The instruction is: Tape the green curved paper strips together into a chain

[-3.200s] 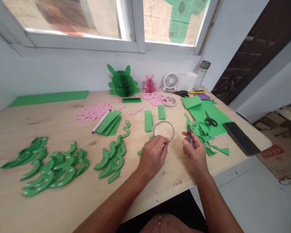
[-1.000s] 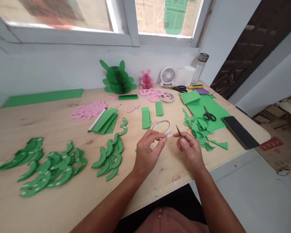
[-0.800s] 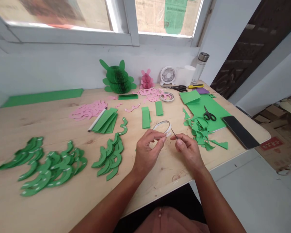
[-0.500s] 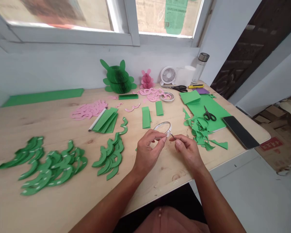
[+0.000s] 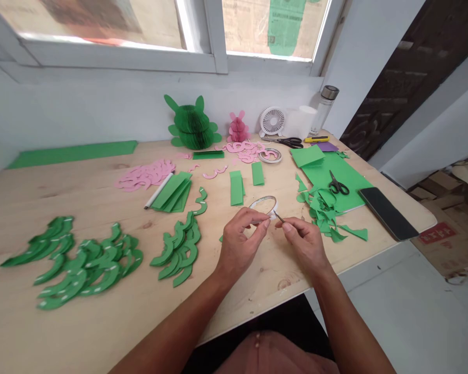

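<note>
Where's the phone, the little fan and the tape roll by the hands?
Phone [image 5: 389, 213]: head view, middle of its dark face.
Fan [image 5: 273, 121]: head view, front grille.
Tape roll [image 5: 275, 206]: head view, right side.

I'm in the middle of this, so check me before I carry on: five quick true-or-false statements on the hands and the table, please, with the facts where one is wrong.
1. The right hand holds a slim pointed tool. True.
2. The left hand rests on the pink paper pieces. False: its fingers are pinched at the tape roll.
3. The white fan stands between the pink honeycomb figure and the glass bottle. True.
4. The pink honeycomb figure is larger than the green honeycomb figure. False: it is the smaller one.
5. A pair of black-handled scissors lies on the large green sheet. True.
</note>
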Demonstrator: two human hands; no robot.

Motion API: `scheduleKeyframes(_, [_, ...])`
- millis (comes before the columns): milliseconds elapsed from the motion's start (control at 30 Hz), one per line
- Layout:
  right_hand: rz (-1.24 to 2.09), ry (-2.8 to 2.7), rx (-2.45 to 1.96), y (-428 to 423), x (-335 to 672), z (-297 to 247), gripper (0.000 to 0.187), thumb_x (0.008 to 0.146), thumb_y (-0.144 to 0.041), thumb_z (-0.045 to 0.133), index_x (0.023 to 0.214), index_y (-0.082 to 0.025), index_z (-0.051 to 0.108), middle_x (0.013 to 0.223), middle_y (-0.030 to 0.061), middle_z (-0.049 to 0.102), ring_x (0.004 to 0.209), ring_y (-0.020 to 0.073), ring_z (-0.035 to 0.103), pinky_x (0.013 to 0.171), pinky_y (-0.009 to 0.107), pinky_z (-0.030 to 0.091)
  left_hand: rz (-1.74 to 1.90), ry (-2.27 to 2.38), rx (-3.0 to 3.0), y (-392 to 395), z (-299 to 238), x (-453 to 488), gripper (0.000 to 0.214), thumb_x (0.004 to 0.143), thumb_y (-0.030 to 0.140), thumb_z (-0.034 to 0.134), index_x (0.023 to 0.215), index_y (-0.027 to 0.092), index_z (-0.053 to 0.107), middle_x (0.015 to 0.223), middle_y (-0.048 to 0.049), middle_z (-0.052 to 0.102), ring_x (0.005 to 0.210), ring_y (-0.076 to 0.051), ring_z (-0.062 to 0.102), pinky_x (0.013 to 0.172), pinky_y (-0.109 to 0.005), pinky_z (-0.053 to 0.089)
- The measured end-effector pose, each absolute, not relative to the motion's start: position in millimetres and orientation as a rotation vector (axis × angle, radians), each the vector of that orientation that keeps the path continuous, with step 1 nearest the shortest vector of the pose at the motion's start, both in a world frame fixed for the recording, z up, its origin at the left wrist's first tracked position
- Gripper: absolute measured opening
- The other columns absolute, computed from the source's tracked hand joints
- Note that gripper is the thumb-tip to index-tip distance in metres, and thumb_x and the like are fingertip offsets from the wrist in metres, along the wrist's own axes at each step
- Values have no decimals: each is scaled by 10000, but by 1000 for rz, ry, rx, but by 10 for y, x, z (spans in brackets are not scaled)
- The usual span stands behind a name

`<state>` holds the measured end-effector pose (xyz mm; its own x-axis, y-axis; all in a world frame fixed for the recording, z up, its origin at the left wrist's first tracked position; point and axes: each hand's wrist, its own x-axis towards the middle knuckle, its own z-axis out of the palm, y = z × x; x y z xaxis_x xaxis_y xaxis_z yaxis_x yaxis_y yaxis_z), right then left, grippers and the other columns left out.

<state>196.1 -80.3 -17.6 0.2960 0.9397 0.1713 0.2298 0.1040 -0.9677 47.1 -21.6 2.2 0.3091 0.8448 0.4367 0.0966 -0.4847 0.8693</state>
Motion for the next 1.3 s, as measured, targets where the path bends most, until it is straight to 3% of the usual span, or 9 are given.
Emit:
scheduleKeyframes(467, [718,-1181,-1442,-798,1975,-190,255,785,-409,603,787,-178,709,698,29,644,644,155,533,545,242,398,1229,850,1808,-214,26,469,87,781,163,603,743,198,673,751,-15,655,715,-137,581,630,-266,447])
scheduleKeyframes(967, [648,-1224,-1490,-797,1986,-194,265,798,-414,577,779,-177,695,646,14,610,591,139,493,520,244,375,1232,855,1811,-210,20,470,87,783,168,603,743,203,672,756,-14,658,722,-140,583,632,-272,446])
scheduleKeyframes(1300, [688,-1234,-1481,-785,1981,-181,258,789,-410,590,838,-171,673,740,27,642,684,164,550,582,251,405,1221,862,1809,-207,20,468,81,790,178,601,764,203,673,766,-16,657,736,-143,582,647,-279,444])
